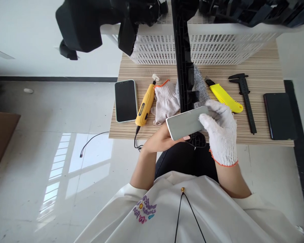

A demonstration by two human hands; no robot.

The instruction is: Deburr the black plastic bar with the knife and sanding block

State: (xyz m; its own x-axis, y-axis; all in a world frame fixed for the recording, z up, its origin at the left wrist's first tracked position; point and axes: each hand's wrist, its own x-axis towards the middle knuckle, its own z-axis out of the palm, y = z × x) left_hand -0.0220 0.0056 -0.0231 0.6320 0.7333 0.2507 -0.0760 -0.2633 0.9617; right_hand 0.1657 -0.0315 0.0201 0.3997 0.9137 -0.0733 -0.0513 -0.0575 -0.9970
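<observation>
My bare left hand (160, 138) holds a phone (186, 122) from below, its grey screen up, over the near edge of the small striped table (258, 69). My right hand (221, 130), in a white knit glove with an orange cuff, has its fingers curled over the phone's right end. A long black plastic part (183, 57) stands upright right behind the phone, its lower end (198, 140) showing under it.
On the table lie a phone with a dark screen (126, 100), a yellow rotary tool (145, 105) with a cord, a loose white glove (166, 101), a grey glove (200, 86), a yellow utility knife (225, 98), a black caliper (245, 98) and a black phone (279, 115). A white basket (205, 47) stands behind.
</observation>
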